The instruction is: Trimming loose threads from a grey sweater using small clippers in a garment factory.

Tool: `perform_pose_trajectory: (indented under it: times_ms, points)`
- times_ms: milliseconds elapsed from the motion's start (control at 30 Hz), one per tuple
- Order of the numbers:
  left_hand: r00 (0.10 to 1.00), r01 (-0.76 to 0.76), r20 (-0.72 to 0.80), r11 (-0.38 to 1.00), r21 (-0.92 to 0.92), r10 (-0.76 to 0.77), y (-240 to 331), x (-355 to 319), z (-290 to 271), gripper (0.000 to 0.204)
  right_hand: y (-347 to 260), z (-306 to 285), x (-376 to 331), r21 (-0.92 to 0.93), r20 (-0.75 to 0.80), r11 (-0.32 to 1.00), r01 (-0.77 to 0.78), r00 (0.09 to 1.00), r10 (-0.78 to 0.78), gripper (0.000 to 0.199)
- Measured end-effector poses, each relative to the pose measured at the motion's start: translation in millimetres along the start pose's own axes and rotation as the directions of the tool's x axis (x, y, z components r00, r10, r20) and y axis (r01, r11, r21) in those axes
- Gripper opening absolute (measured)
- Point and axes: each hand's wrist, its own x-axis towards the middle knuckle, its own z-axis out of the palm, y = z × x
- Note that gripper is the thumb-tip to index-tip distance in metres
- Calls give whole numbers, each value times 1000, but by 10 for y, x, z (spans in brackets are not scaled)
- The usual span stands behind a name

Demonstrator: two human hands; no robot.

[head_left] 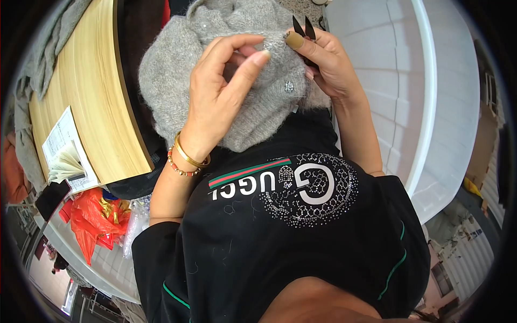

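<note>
A fuzzy grey knitted garment with sparkly round buttons lies bunched over my lap. My left hand hovers over it, thumb and index fingertips apart and the other fingers curled behind; I make out nothing between them. At the garment's right edge, my right hand is closed, its thumb in a tan cover pressing near the knit. Dark pointed thread snips stick up from its fingers, their handles mostly hidden in the palm. One sparkly button shows just below the right thumb.
On my right stands a large white translucent plastic tub. To my left is a light wooden board bearing a paper and an open booklet. Below it lie a dark phone-like object and a red plastic bag.
</note>
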Motion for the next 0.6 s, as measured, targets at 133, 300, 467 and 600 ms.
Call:
perform_pose_trajectory:
  times_ms: [133,300,467,600]
  points:
    - [998,-67,11,988,137,66,-79,67,25,19,0,-35,51,9,15,1000,-29,999,29,27]
    - [977,-211,18,957,197,211,-169,109,-6,13,132,-235,86,319,60,946,-50,998,32,28]
    - [900,-436,163,817,377,405,-202,122,-11,12,198,-223,176,456,1,890,26,1000,-29,29]
    - [893,-448,234,798,403,384,-287,78,22,11,266,-367,240,631,59,776,23,995,-77,29]
